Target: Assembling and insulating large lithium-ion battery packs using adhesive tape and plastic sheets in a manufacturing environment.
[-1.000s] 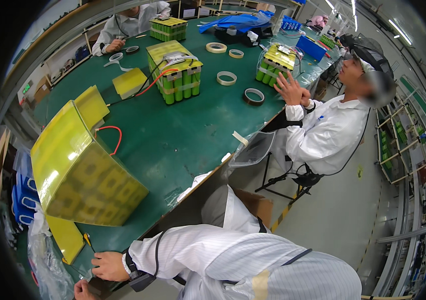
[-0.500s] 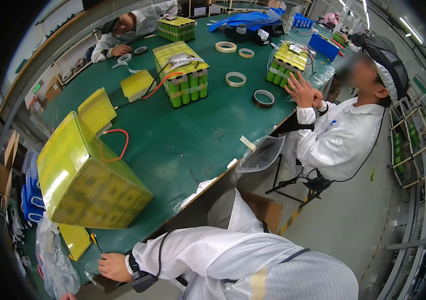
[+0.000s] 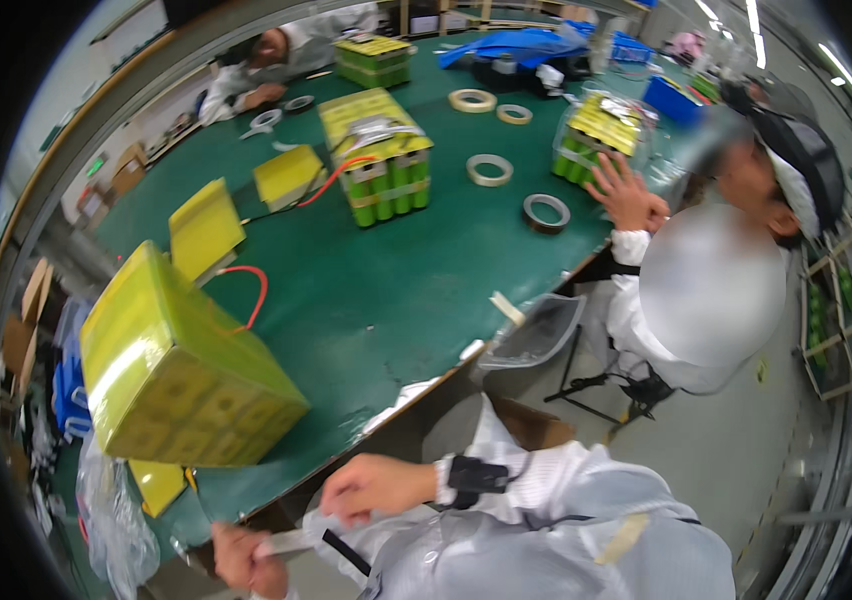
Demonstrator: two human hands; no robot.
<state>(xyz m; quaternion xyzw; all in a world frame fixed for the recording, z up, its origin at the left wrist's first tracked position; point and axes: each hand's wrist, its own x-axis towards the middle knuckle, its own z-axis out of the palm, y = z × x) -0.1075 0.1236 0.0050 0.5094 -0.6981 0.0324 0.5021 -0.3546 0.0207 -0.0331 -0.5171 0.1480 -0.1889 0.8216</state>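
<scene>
Low in the picture, my left hand is closed and blurred, with one end of a pale strip at its fingers; what it grips is unclear. Beside it, my right hand has its fingers bent down over whitish material at the strip's other end, and what they hold is hidden. A black device sits on my right wrist. Nearest both hands, a large yellow-wrapped block stands tilted at the table's near left, a red wire looping from its far side. A yellow sheet lies at its foot.
Several green-cell battery packs with yellow tops stand on the green table. Tape rolls lie among them. A clear bag hangs off the edge. A co-worker sits at right; another person leans at the far left.
My right hand has left the table edge by the yellow sheet and moved right, toward my body. My left hand has come up into view beside it. The scene has shifted slightly with my head.
</scene>
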